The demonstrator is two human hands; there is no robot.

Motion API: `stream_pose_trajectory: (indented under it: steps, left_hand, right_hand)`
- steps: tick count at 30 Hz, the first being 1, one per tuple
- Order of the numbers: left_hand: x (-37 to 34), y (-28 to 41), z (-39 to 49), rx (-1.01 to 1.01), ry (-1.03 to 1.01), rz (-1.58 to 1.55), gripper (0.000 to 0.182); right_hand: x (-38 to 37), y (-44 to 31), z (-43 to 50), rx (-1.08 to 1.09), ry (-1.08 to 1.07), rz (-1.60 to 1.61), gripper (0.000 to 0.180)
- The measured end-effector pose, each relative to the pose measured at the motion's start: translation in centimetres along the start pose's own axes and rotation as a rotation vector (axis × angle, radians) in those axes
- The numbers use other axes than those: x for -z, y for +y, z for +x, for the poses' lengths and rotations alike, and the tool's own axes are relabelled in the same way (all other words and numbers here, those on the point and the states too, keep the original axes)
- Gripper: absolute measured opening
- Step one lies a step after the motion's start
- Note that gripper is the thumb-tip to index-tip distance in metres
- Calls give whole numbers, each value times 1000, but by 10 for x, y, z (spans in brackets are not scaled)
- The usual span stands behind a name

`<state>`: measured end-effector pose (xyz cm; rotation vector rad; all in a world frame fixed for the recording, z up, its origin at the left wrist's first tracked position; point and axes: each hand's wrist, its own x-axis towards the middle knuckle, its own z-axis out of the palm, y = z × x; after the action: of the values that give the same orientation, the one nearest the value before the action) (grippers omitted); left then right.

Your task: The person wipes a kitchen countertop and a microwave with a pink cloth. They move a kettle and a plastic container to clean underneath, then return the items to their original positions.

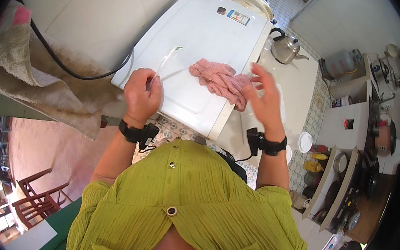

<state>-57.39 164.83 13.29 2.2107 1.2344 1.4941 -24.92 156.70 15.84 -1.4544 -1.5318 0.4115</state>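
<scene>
My left hand pinches a thin, clear plastic strip between thumb and fingers. The strip rises above the white surface of a household appliance, and a bit of green shows at its far end. A crumpled pink cloth lies on the appliance, its right end lapping over the edge. Just beyond that end, my right hand is raised with fingers apart, holding nothing. Slight blur hides whether its thumb touches the cloth. Both wrists carry black straps with small devices.
A steel kettle stands on the pale table to the right. White round lids sit near its lower edge. A black cable loops at left beside a stained towel. Shelves with bottles line the far right.
</scene>
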Motion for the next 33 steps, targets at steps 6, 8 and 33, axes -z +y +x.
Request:
stream_pose_trajectory:
  steps: [6,8,33]
  left_hand:
    - [1,0,1,-18,-26,1,8]
    - [1,1,2,-18,-36,3,8]
    - [11,6,13,-98,23,-75,14]
  right_hand:
    - [-29,-66,1,322,-171,-562,62]
    - [-32,-70,6,306,-236,-568,61]
    - [-53,9,200,68,-352,-1085,41]
